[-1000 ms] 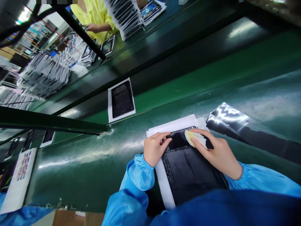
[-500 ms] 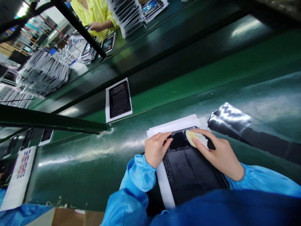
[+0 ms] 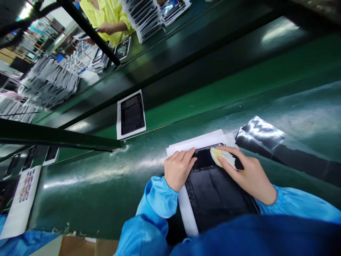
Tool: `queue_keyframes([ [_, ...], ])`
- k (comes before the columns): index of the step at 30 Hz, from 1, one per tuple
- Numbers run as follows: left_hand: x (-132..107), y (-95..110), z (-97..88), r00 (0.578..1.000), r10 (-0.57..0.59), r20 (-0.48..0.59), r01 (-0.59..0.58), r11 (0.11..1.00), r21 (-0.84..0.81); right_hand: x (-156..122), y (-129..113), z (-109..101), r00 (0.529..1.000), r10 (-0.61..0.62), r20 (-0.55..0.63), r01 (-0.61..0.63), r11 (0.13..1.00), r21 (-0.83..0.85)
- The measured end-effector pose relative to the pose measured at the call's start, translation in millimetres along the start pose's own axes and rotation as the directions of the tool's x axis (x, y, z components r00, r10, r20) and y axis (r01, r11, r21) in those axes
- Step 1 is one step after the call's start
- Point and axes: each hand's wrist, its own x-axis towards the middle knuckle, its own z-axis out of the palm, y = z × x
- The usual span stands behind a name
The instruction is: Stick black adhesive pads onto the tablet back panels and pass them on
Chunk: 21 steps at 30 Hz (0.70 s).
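Observation:
A black tablet panel (image 3: 218, 193) lies on white paper sheets (image 3: 198, 143) in front of me, its lower end hidden by my blue clothing. My left hand (image 3: 178, 170) is at its upper left corner, fingers bent and close together, thumb and forefinger on the edge. In my right hand (image 3: 249, 172), between thumb and fingers, is a rounded white-and-yellow pad (image 3: 222, 156) with a dark part behind it. The pad rests on the panel's upper right, beside a smooth dark rectangle (image 3: 204, 159) set into the panel.
Clear shiny film (image 3: 262, 133) lies to the right. Beyond the bench edge, another panel on paper (image 3: 132, 113) sits on a green belt (image 3: 181, 108). A dark metal bar (image 3: 61, 139) crosses the left. Across the belt, a person in yellow (image 3: 112, 26) works near stacks (image 3: 48, 83).
The panel on the belt has shifted slightly left. My left hand has moved a little at the corner, fingers drawn closer. The right hand and pad look still. The person in yellow moved a hand left.

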Motion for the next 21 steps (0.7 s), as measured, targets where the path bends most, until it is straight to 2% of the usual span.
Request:
queue_keyframes([
  [3,-3,-2,-2.4,0.998,0.045,-0.038,-0.041,0.994,0.103,0,-1,-1,1.0,0.01,0.004,-0.01,1.0,-0.004],
  [8,-18,-10,-6.5,0.961,0.272,0.045,-0.275,0.944,0.183,0,-1,0,1.0,0.007,0.006,-0.007,1.0,-0.005],
  [11,-27,-11,-9.3,0.959,0.276,0.068,-0.284,0.932,0.223,0,-1,0,1.0,0.002,0.001,-0.002,1.0,-0.001],
  [16,-35,-8,-15.3,0.926,0.356,0.124,-0.373,0.913,0.162,1,0,-3,1.0,-0.015,-0.006,0.015,1.0,-0.007],
  [19,-39,-9,-14.5,0.937,0.338,0.09,-0.349,0.921,0.175,0,-5,-1,0.999,-0.049,-0.024,0.046,0.996,-0.081],
  [21,-42,-12,-11.9,0.937,0.345,0.055,-0.349,0.916,0.197,-1,-12,6,0.993,-0.115,-0.015,0.112,0.982,-0.153],
])
